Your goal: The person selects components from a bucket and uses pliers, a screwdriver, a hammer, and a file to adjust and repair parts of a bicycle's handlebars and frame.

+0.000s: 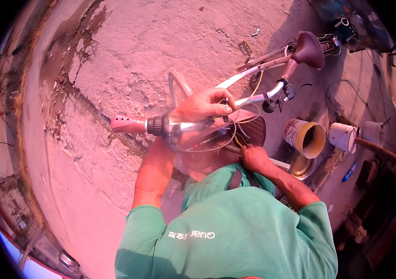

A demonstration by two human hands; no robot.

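Observation:
A bicycle's silver handlebar (195, 125) crosses in front of me, with a red-brown grip and a dark ribbed collar (154, 125) at its left end. My left hand (201, 105) reaches over the bar, thumb and fingers closed around a small dark and silver fitting (226, 106) near its middle. Lower down, beside the front basket (256, 131), my right hand (254, 158) is closed at a pale cable (237, 140). Its fingertips are partly hidden. Several thin cables loop between the hands. At the far right end sit a brake lever (290, 91) and a bell-like black part (268, 106).
Behind the handlebar are the bicycle's brown saddle (310, 50) and a pedal (244, 48). To the right stand a yellow-rimmed bucket (312, 139), a white bucket (343, 138) and a metal basin (302, 166). A blue object (349, 172) lies near them. The concrete ground (95, 181) is cracked.

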